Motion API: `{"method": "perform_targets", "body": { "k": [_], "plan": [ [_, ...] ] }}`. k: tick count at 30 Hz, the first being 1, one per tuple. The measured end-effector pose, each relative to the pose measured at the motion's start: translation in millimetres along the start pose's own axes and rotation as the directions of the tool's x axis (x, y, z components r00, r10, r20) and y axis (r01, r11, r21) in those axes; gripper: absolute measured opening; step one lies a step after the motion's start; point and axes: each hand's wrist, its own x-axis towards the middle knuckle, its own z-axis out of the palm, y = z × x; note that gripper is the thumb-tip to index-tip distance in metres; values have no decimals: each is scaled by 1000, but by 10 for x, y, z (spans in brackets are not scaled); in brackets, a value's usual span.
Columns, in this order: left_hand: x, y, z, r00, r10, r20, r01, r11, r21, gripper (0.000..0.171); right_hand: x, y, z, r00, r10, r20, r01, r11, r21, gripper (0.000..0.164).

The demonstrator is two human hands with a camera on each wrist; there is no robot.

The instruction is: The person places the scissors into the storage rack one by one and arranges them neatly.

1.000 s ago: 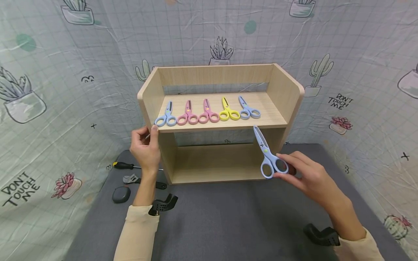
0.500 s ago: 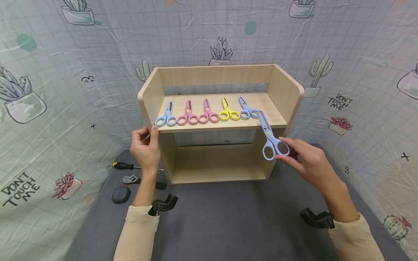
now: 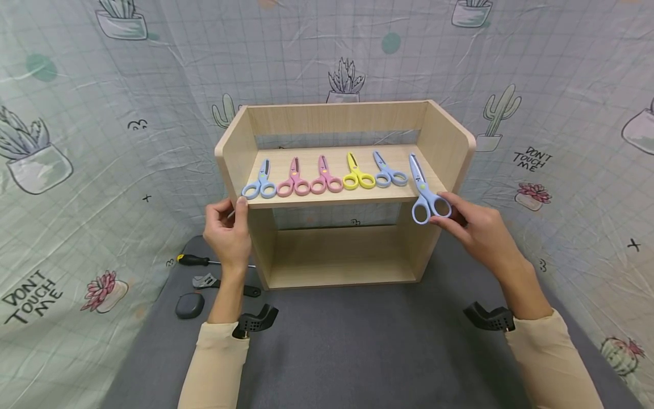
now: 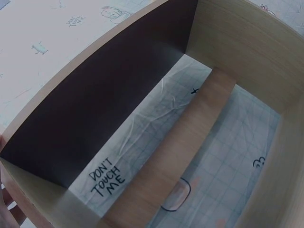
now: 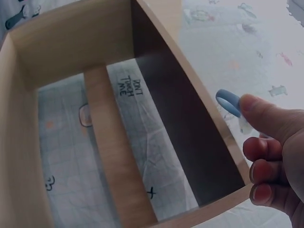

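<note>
My right hand (image 3: 472,230) pinches one handle loop of a pair of light-blue scissors (image 3: 423,188). Their blades point away from me over the right end of the wooden shelf (image 3: 339,258); the loops hang past its front edge. In the right wrist view a bit of the blue loop (image 5: 228,101) shows by my thumb. My left hand (image 3: 229,236) grips the shelf's left side, thumb at the front corner. A row on the upper board holds blue scissors (image 3: 261,184), two pink pairs, yellow scissors (image 3: 356,175) and another blue pair (image 3: 389,173).
Left of the shelf on the grey table (image 3: 347,346) lie a yellow-black screwdriver (image 3: 193,259), an adjustable wrench (image 3: 206,280) and a dark rounded case (image 3: 189,305). The shelf has raised side panels (image 3: 449,145) and a back rail (image 3: 337,119). Patterned cloth hangs behind.
My right hand has carried the blue scissors up and forward, from in front of the shelf to over the upper board's right end. My left hand stays where it was.
</note>
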Motion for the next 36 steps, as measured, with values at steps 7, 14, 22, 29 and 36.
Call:
{"method": "perform_targets", "body": {
  "k": [7, 14, 22, 29, 36],
  "plan": [
    [12, -16, 6, 1000, 3, -6, -3, 1000, 8, 25, 57, 84, 26, 997, 49, 54, -49, 999, 3, 43],
    [12, -2, 10, 1000, 11, -5, -11, 1000, 1, 24, 139, 66, 6, 979, 167, 117, -169, 986, 9, 38],
    [5, -6, -1, 1000, 6, 0, -6, 1000, -1, 28, 243, -9, -6, 937, 291, 192, -288, 957, -43, 33],
    [7, 3, 1, 1000, 15, 4, -15, 1000, -12, 24, 297, -44, 8, 904, 359, 231, -359, 932, -45, 34],
    [9, -11, -1, 1000, 8, 0, -8, 1000, -18, 23, 318, -55, 42, 902, 384, 198, -378, 923, -68, 36]
  ]
}}
